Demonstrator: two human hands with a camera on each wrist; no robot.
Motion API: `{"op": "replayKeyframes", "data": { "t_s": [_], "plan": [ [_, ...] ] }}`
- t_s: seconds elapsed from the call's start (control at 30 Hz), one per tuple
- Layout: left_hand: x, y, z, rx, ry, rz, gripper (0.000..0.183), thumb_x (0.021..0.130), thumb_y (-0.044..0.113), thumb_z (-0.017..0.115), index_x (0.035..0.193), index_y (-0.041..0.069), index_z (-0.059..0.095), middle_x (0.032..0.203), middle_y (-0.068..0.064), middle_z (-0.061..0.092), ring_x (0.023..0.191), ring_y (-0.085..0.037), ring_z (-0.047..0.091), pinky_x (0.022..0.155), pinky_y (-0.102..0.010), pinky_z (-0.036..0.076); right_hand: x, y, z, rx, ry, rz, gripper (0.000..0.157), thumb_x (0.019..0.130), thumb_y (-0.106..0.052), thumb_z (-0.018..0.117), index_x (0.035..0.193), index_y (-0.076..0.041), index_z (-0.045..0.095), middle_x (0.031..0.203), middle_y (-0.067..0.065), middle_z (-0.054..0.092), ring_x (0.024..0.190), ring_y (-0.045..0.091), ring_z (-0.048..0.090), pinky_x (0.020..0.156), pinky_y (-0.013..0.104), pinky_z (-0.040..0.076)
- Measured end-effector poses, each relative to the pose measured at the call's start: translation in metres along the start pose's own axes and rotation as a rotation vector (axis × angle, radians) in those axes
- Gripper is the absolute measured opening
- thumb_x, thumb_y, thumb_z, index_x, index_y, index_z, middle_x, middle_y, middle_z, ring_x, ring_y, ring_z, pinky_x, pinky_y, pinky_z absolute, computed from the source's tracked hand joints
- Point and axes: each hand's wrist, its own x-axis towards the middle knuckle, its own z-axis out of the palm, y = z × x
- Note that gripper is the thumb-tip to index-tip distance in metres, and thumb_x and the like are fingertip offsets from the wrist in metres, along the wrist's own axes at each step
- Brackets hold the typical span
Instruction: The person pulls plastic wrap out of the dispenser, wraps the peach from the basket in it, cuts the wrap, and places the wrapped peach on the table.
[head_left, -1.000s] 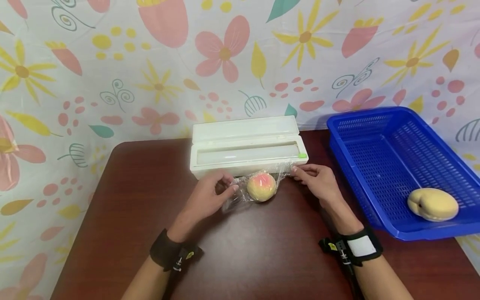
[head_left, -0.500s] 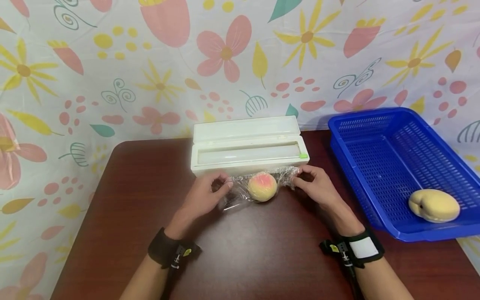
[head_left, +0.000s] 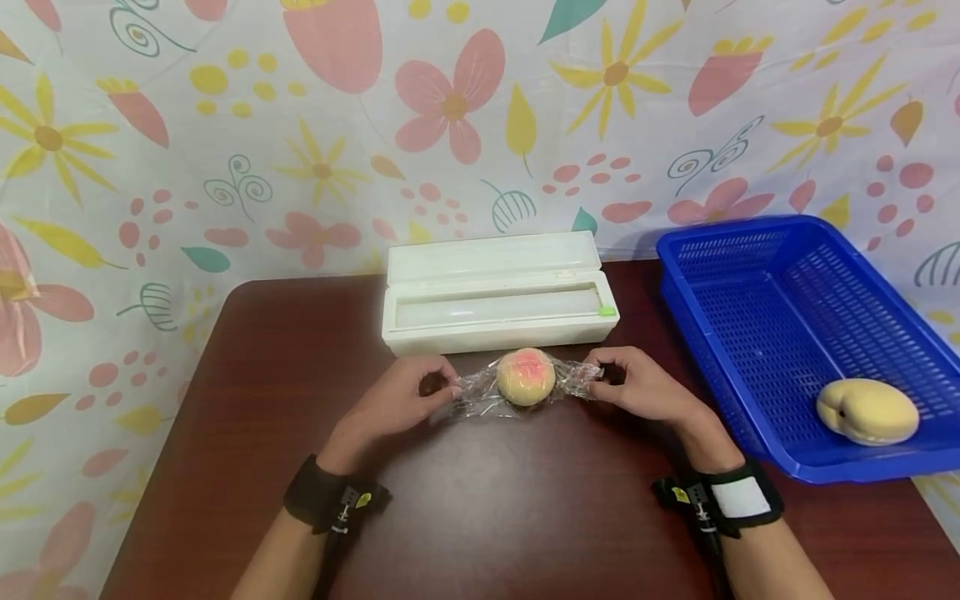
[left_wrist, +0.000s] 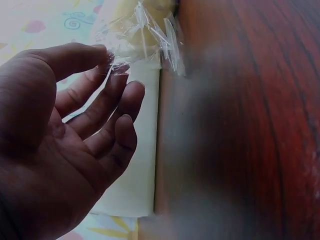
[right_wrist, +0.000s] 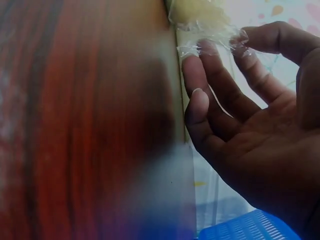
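A round yellow peach [head_left: 527, 377] with a pink top is wrapped in clear plastic film [head_left: 480, 397], in the middle of the head view. My left hand [head_left: 401, 395] pinches the gathered film end on the peach's left between thumb and fingertips. On the other side my right hand [head_left: 639, 387] pinches the opposite end of the film. Both wrist views show thumb and fingers meeting at the crinkled film [left_wrist: 120, 64], with the peach [right_wrist: 195, 11] just beyond. The film is drawn out to both sides of the fruit.
Right behind the peach stands an open white cling film box [head_left: 498, 333] with a roll inside and a green slider [head_left: 607, 311]. At right, a blue plastic basket [head_left: 750, 417] holds a yellow fruit [head_left: 867, 411]. A flowered cloth [head_left: 315, 108] hangs behind the dark wooden table [head_left: 480, 533].
Both hands have drawn slightly lower and outward. The film ends have become more bunched and twisted beside the peach, and the loose flap at lower left has shrunk.
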Motion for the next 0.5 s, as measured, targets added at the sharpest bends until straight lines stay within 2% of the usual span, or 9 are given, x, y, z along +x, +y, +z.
{"op": "replayKeyframes", "data": {
  "t_s": [0.07, 0.27, 0.5],
  "plan": [
    [-0.001, -0.001, 0.000, -0.002, -0.007, -0.002, 0.005, 0.092, 0.024, 0.068, 0.090, 0.021, 0.065, 0.077, 0.008, 0.061, 0.068, -0.009, 0.056, 0.065, -0.032, 0.050, 0.000, 0.002, -0.001, -0.001, -0.012, -0.008, 0.010, 0.082, 0.008, 0.065, 0.084, -0.002, 0.064, 0.077, 0.006, 0.060, 0.071, 0.018, 0.054, 0.060, 0.031, 0.047],
    [-0.002, -0.003, -0.002, 0.045, 0.000, 0.014, 0.005, 0.090, 0.025, 0.069, 0.090, 0.023, 0.065, 0.083, 0.013, 0.061, 0.077, -0.006, 0.055, 0.072, -0.030, 0.050, -0.001, 0.019, -0.001, 0.003, -0.057, -0.005, 0.016, 0.081, 0.007, 0.067, 0.078, -0.008, 0.062, 0.069, 0.002, 0.054, 0.060, 0.017, 0.050, 0.049, 0.028, 0.042],
    [-0.004, -0.005, -0.002, 0.062, -0.011, -0.008, 0.005, 0.090, 0.023, 0.069, 0.091, 0.025, 0.064, 0.085, 0.014, 0.060, 0.079, -0.005, 0.054, 0.071, -0.028, 0.049, -0.004, 0.046, -0.004, -0.013, -0.150, -0.005, 0.024, 0.081, 0.001, 0.071, 0.076, -0.019, 0.059, 0.066, -0.006, 0.051, 0.057, 0.011, 0.047, 0.048, 0.024, 0.038]
  ]
}}
